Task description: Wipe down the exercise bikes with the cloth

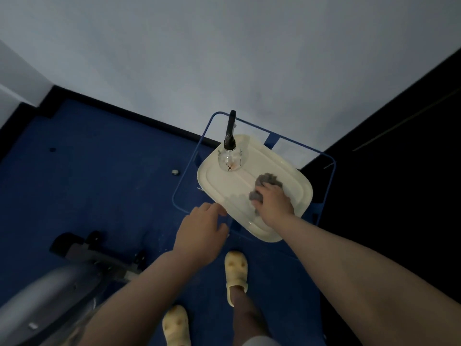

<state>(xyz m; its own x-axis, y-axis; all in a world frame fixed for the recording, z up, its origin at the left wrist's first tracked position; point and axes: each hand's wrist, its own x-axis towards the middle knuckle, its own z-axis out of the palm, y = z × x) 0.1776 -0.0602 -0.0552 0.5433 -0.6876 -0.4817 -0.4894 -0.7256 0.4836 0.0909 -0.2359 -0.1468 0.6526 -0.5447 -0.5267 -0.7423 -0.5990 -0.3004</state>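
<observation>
Now rt hand (273, 203) grips cloth (268, 182) on tray (224, 186).

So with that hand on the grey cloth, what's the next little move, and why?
Probably lift the cloth off the cream tray and turn toward the bike at lower left. The right hand already grips the cloth, while the left hand hovers open and the bike is untouched.

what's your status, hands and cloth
Right hand grips grey cloth on cream tray. Left hand open, empty. Spray bottle upright, clear of hands.
</observation>
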